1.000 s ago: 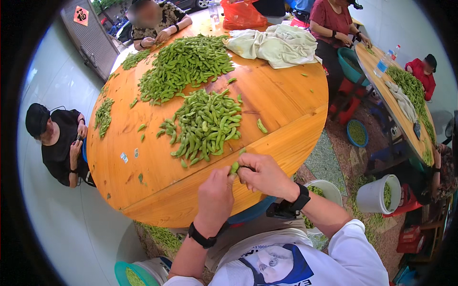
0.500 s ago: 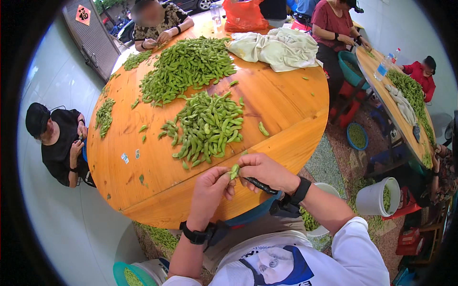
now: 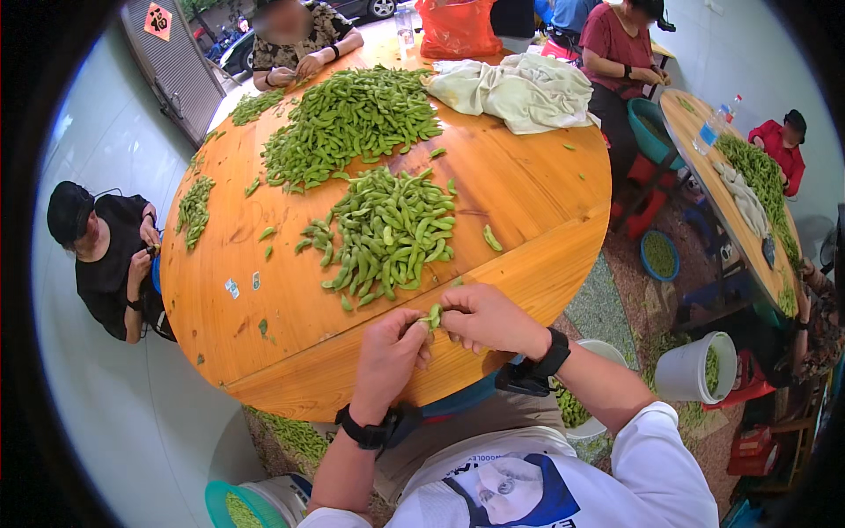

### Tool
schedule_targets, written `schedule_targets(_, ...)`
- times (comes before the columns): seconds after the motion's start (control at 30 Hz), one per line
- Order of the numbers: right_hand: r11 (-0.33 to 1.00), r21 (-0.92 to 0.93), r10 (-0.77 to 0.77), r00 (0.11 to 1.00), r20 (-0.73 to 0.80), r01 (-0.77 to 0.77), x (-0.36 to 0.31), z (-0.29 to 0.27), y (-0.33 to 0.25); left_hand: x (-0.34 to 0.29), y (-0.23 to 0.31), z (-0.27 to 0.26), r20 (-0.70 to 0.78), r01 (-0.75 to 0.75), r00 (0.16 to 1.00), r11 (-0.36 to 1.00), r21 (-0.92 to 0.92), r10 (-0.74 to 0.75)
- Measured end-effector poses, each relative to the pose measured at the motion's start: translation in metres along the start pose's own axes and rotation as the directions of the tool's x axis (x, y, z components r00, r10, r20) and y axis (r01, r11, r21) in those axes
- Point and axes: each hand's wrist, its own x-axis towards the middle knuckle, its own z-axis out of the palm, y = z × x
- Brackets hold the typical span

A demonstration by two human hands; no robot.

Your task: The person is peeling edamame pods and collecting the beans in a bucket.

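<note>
A green soybean pod (image 3: pixel 435 315) is pinched between my two hands just above the table's near edge. My left hand (image 3: pixel 389 348) holds its left side, thumb against curled forefinger. From the other side, my right hand (image 3: pixel 489 319) grips it with thumb and fingertips; its lower fingers curl beneath the palm, and what they may hold is hidden. Right beyond my hands lies a small heap of soybean pods (image 3: pixel 387 236). One loose pod (image 3: pixel 492 238) rests to the right of that heap.
The wooden table (image 3: pixel 528 207) also bears a larger pod pile (image 3: pixel 348 123), a whitish cloth (image 3: pixel 519 92) and a red plastic bag (image 3: pixel 456 28). White buckets (image 3: pixel 682 370) stand on the floor at right. A teal basin (image 3: pixel 231 493) is at lower left. Several people sit around both tables.
The dark curved tool handle seen under my right hand before is out of sight now. Both hands stay on the pod, its angle slightly altered. The whole view has shifted a little.
</note>
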Motion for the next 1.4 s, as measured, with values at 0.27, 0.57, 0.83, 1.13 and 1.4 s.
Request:
schedule_targets(0.27, 0.766, -0.588, -0.429, 0.888, -0.168, 0.259, 0.002, 0.009, 0.002, 0.01, -0.027, -0.007, -0.124, -0.244, 0.933, 0.85, 0.467, 0.336)
schedule_targets(0.57, 0.751, -0.598, -0.46, 0.871, -0.172, 0.279, 0.001, 0.008, 0.003, 0.005, -0.007, 0.002, -0.121, -0.263, 0.865, 0.646, 0.717, 0.487)
schedule_targets(0.83, 0.676, -0.675, -0.492, 0.863, -0.116, 0.295, 0.004, 0.008, 0.006, 0.001, -0.003, 0.01, -0.023, -0.317, 0.846, 0.538, 0.781, 0.532)
schedule_targets(1.13, 0.573, -0.723, -0.531, 0.847, 0.032, 0.386, 0.005, 0.013, 0.01, -0.003, -0.016, 0.004, 0.056, -0.395, 0.799, 0.453, 0.799, 0.598)
schedule_targets(1.4, 0.552, -0.785, -0.499, 0.865, -0.043, 0.28, 0.005, 0.011, 0.014, -0.004, -0.011, 0.008, 0.011, -0.294, 0.85, 0.456, 0.84, 0.527)
